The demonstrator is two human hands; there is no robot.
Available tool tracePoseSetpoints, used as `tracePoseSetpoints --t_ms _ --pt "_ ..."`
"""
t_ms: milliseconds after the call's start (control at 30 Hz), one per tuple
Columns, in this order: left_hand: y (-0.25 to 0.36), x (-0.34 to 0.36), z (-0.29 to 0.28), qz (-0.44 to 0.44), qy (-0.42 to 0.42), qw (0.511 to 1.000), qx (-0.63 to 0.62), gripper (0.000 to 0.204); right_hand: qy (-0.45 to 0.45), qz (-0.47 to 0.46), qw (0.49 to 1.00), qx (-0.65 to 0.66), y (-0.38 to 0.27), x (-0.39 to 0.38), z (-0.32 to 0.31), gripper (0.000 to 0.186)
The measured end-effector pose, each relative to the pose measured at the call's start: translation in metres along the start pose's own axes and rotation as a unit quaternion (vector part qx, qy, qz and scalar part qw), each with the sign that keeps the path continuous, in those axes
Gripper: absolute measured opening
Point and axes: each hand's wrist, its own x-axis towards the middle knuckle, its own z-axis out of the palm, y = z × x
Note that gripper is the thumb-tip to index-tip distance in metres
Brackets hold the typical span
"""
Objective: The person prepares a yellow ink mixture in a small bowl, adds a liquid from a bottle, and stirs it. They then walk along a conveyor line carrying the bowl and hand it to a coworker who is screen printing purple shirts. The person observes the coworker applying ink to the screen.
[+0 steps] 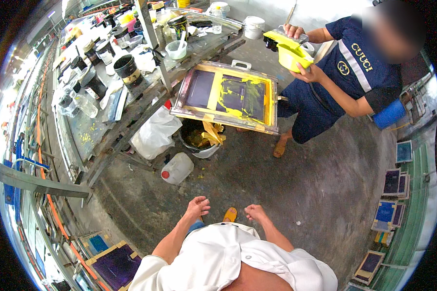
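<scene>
My left hand (198,208) hangs in front of my body with its fingers loosely apart and nothing in it. My right hand (255,212) is level with it on the other side, empty, its fingers slightly curled and apart. Neither hand touches anything. Ahead, a framed printing screen (192,88) smeared with yellow ink lies tilted beside the workbench. Across from me a co-worker in a dark shirt holds a bright yellow, ink-coated tub (294,56) in one hand and a scraper-like tool, partly hidden, in the other.
The metal workbench (94,138) on the left carries several ink tubs, including a black bucket (127,70), and bottles. Below are a white plastic bag (156,128), a waste bin (206,151) and a jug with a red cap (178,169). Framed screens (385,216) lean along the right wall.
</scene>
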Motion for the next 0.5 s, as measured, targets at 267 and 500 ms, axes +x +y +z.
tracePoseSetpoints --t_ms 267,500 --pt "0.024 0.004 0.024 0.015 -0.037 0.999 0.009 0.055 0.004 -0.018 1.0 -0.003 -0.007 0.004 -0.003 0.02" --pt "0.053 0.017 0.071 0.008 -0.14 0.989 -0.04 0.057 0.016 -0.022 0.999 0.029 -0.019 -0.002 -0.004 0.019"
